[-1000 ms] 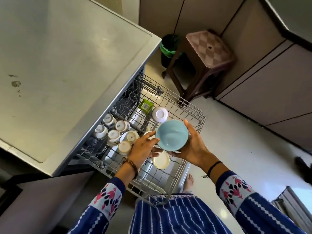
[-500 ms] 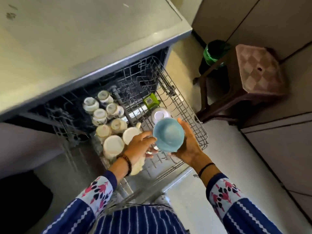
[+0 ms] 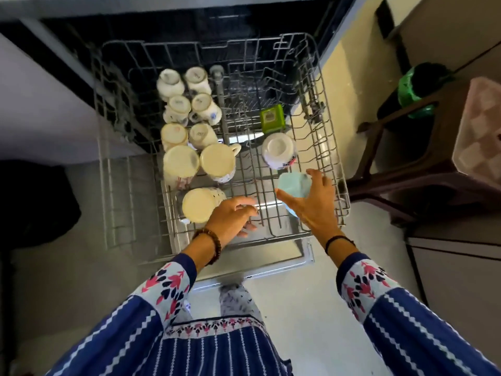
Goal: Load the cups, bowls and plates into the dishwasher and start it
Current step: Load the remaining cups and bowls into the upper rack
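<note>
Pale floor [image 3: 298, 308] runs beneath an open dishwasher [image 3: 189, 31], whose dark inside fills the top of the view. Its wire rack [image 3: 329, 147] is pulled right out over the lowered door. To the right stands a brown stool [image 3: 477, 137] with a checked seat, and behind it a dark bin [image 3: 417, 90] lined with a green bag.

On the left half of the rack, three large cream mugs [image 3: 180, 164] sit upside down nearest the person, with six smaller cups [image 3: 200, 104] upturned in two rows beyond them. The small cups' bases carry printed marks, too blurred to read. One white cup [image 3: 279, 150] with a patterned side stands upside down alone on the right half.

Just in front of it, the blue bowl [image 3: 294, 184] is tilted on its side low over the rack's right front corner. The right hand [image 3: 315, 204] grips it, thumb on the near side and fingers curled over the far rim. The left hand [image 3: 233, 215] hovers over the front wires beside the nearest mug, fingers loosely bent and holding nothing.

A small green box [image 3: 272, 118] sits in the rack further back; its label cannot be read. The left wrist wears a bead bracelet [image 3: 214, 242].
</note>
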`<state>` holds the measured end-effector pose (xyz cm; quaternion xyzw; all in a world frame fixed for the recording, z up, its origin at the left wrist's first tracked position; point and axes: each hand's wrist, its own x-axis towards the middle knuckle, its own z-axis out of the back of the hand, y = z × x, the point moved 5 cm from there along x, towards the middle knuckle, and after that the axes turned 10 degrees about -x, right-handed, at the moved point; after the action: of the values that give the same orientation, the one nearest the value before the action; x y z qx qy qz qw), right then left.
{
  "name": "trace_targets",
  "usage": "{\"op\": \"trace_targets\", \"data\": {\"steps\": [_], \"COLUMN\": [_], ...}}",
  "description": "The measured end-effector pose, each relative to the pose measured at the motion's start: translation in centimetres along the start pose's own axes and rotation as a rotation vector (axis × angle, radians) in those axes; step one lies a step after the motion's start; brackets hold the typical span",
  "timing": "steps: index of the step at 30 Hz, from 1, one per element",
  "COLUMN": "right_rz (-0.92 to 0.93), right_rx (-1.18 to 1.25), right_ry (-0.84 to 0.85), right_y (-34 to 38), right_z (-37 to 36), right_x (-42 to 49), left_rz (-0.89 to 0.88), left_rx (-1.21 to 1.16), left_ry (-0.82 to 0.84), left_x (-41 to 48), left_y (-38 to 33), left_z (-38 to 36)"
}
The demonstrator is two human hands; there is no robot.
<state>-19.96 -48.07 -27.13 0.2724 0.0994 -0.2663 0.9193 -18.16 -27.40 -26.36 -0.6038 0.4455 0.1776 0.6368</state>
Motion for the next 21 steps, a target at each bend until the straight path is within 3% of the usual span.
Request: {"op": "trace_targets", "data": {"steps": [8, 21], "right_rz": [0.07, 0.148], "right_rx": [-0.386, -0.403], "right_ry": [-0.06, -0.117], "right_y": [0.3, 0.2], "right_z": [-3.5, -3.3], "right_x": [1.6, -0.5], "left_rz": [0.034, 0.014], "left_rx": [-0.108, -0.174], "left_ry": [-0.092, -0.184], "left_x": [-0.6, -3.9], "left_y": [3.1, 5.7], "left_z": [2.9, 4.5]}}
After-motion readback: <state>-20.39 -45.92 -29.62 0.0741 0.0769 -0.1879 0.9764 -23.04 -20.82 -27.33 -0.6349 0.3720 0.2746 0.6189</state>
